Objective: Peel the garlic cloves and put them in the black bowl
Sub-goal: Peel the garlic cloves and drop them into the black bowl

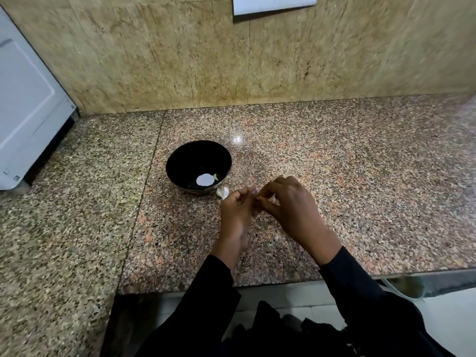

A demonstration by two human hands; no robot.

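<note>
Here, head view: left hand (238,210) and right hand (288,202) met above the table (360,176), fingertips pinching something small between them, presumably a garlic clove, mostly hidden. 1 unpeeled clove (222,192) lay touching the black bowl (180,161). Bowl held 1 pale piece (216,177), possibly a peeled clove, beside a glare spot. Judged early-to-mid task. No legible writing.

a home kitchen: speckled granite counter (334,176), stone-tiled backsplash (154,60), wall socket plate (273,5), white appliance (25,104).
</note>
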